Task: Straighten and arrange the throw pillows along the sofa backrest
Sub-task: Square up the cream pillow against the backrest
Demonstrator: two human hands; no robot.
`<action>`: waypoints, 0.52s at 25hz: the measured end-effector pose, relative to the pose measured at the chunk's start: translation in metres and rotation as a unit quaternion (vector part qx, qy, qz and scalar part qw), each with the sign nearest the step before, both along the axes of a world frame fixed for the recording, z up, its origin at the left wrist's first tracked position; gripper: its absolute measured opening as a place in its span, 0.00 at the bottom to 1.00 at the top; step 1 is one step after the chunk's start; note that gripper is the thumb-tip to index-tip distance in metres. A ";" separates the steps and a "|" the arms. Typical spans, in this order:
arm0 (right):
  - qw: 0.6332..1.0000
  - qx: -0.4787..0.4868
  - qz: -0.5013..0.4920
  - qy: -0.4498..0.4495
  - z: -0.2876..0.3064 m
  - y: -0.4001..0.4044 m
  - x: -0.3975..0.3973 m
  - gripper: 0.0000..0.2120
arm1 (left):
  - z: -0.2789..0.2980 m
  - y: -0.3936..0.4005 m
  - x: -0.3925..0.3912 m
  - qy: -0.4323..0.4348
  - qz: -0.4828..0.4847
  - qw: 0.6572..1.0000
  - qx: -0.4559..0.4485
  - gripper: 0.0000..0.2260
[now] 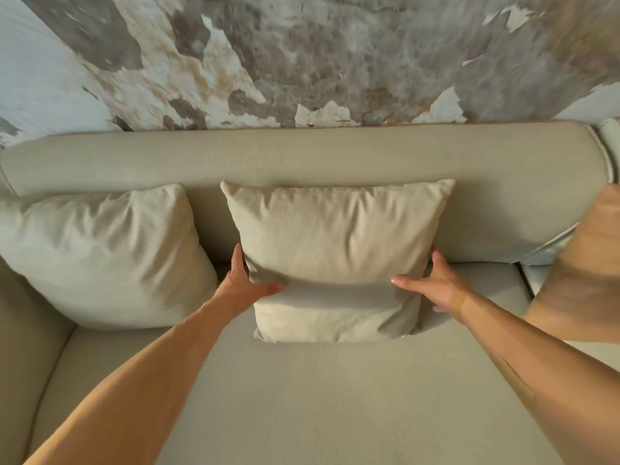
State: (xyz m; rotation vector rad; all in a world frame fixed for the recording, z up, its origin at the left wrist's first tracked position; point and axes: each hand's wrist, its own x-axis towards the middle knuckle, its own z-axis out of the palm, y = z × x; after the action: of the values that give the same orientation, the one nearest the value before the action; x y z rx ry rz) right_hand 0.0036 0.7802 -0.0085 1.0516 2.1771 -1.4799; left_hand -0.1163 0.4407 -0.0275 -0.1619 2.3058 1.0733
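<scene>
Holding: both hands grip the middle pillow (pixel 335 250) by its lower sides, thumbs across its front.
Left hand (pixel 243 285): clamped on the pillow's left edge, fingers reaching behind it.
Right hand (pixel 436 285): clamped on the pillow's right edge, fingers behind.
Middle pillow: upright on the sofa seat (pixel 335 397), leaning on the backrest (pixel 302 156).
Left pillow (pixel 100 253): slumped in the sofa's left corner, just beside the middle one.
Right pillow (pixel 583 273): tan, at the right edge, well apart.
Wall (pixel 302 55): mottled, behind the backrest.
</scene>
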 end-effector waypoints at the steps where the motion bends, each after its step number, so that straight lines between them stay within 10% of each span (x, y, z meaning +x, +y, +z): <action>1: 0.999 -0.033 -0.021 0.010 -0.004 0.000 -0.004 0.56 | -0.003 0.003 -0.001 -0.003 0.017 1.000 0.026 0.58; 13: 0.991 -0.084 -0.086 0.057 0.024 0.042 0.018 0.39 | 0.026 0.056 0.018 0.014 0.029 0.997 0.064 0.47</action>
State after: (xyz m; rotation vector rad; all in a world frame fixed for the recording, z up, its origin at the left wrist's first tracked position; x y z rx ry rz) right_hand 0.0220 0.8225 0.0154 1.1451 2.0335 -1.8057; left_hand -0.0985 0.4963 -0.0011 -0.1657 2.2607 1.2569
